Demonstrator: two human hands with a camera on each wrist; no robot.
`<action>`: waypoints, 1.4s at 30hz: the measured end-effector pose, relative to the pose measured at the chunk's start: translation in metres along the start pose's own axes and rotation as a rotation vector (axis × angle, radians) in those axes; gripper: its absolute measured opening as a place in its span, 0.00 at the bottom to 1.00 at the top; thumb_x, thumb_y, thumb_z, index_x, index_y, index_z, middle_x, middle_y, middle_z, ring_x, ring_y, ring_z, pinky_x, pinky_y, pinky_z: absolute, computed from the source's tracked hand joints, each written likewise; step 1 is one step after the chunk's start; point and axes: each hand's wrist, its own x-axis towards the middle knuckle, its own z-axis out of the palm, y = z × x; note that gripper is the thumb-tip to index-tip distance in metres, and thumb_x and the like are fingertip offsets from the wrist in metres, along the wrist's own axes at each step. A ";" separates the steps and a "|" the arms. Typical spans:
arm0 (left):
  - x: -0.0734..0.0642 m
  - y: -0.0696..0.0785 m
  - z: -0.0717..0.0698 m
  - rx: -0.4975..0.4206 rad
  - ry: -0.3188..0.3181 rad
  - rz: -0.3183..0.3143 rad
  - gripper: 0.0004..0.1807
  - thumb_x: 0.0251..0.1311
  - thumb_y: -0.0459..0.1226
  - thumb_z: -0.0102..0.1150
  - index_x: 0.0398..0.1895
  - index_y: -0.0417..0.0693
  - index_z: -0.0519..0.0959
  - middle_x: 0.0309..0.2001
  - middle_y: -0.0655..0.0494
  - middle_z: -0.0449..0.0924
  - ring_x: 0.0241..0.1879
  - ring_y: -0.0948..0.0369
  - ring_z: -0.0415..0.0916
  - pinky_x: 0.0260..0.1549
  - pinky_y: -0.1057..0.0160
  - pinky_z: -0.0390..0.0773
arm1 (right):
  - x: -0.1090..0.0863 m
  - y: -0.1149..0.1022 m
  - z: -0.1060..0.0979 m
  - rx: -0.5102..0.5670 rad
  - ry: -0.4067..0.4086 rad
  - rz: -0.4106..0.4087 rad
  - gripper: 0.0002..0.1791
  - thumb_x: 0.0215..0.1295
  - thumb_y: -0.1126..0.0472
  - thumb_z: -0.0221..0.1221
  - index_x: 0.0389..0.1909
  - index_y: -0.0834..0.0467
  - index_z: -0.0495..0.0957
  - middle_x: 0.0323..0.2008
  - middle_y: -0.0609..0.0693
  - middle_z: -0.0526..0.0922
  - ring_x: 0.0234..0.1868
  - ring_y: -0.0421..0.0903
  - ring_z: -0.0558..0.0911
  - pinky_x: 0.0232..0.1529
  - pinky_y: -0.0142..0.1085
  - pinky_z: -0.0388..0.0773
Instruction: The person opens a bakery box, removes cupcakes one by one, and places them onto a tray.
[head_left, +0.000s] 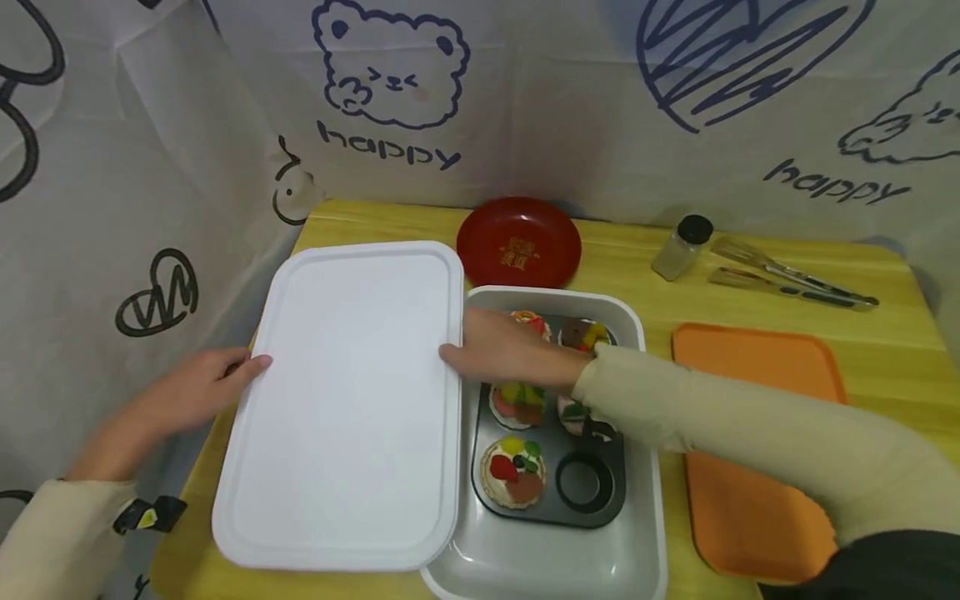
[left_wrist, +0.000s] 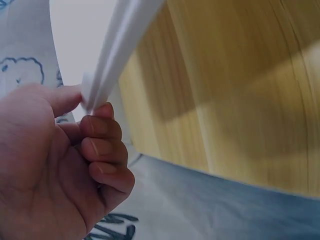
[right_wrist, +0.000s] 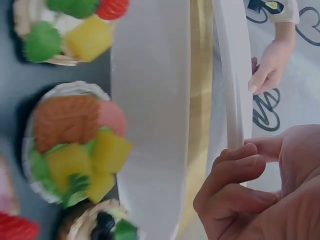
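One left hand [head_left: 191, 387] and one right hand [head_left: 510, 346] pinch the white lid [head_left: 348, 408], centre-left of frame; I worry a slip could knock the tarts [head_left: 513, 472].

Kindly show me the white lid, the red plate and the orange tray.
White lid [head_left: 345, 400], head view: middle of its broad face.
Red plate [head_left: 518, 246], head view: centre of its inner face.
Orange tray [head_left: 753, 525], head view: bare near part.

The white lid [head_left: 345, 400] is big and flat, with round corners and a line running around near its edge. The left hand [head_left: 195, 387] pinches one long side and the right hand [head_left: 510, 350] pinches the other, up above the yellow table [head_left: 187, 542].
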 end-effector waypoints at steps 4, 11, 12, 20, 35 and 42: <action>0.000 -0.014 -0.006 0.033 -0.021 -0.033 0.23 0.79 0.49 0.39 0.35 0.41 0.76 0.24 0.55 0.72 0.24 0.59 0.66 0.23 0.60 0.66 | 0.018 -0.014 0.007 -0.041 -0.023 0.057 0.15 0.70 0.55 0.54 0.27 0.61 0.73 0.12 0.47 0.64 0.12 0.42 0.64 0.14 0.31 0.60; 0.006 -0.031 -0.011 0.083 -0.062 -0.055 0.27 0.79 0.47 0.40 0.46 0.30 0.79 0.34 0.46 0.82 0.32 0.55 0.73 0.30 0.56 0.72 | 0.036 -0.027 0.015 -0.046 -0.122 0.090 0.19 0.68 0.57 0.53 0.16 0.54 0.64 0.11 0.46 0.63 0.12 0.42 0.63 0.15 0.32 0.59; 0.007 -0.033 -0.010 0.089 -0.070 -0.055 0.27 0.79 0.47 0.41 0.47 0.29 0.79 0.35 0.45 0.82 0.32 0.55 0.74 0.30 0.55 0.73 | 0.038 -0.028 0.016 -0.037 -0.145 0.097 0.19 0.68 0.58 0.53 0.16 0.54 0.64 0.10 0.45 0.63 0.11 0.41 0.63 0.15 0.32 0.59; 0.021 -0.052 -0.005 0.125 -0.138 -0.064 0.27 0.78 0.47 0.41 0.43 0.32 0.81 0.34 0.46 0.81 0.32 0.55 0.73 0.32 0.55 0.71 | 0.054 -0.030 0.023 -0.012 -0.251 0.151 0.20 0.64 0.63 0.49 0.10 0.57 0.66 0.07 0.47 0.63 0.10 0.42 0.62 0.13 0.31 0.58; 0.021 -0.079 0.017 0.115 -0.196 -0.031 0.25 0.78 0.43 0.44 0.46 0.26 0.80 0.37 0.40 0.82 0.32 0.55 0.73 0.34 0.52 0.74 | 0.060 -0.042 0.047 0.126 -0.377 0.265 0.14 0.67 0.65 0.46 0.36 0.73 0.76 0.16 0.58 0.81 0.13 0.46 0.83 0.18 0.34 0.79; 0.023 -0.086 0.019 0.137 -0.188 -0.049 0.28 0.78 0.44 0.42 0.49 0.22 0.78 0.41 0.34 0.82 0.35 0.51 0.77 0.39 0.45 0.75 | 0.064 -0.042 0.055 0.194 -0.411 0.319 0.13 0.70 0.62 0.51 0.46 0.68 0.71 0.25 0.65 0.84 0.21 0.52 0.86 0.27 0.38 0.83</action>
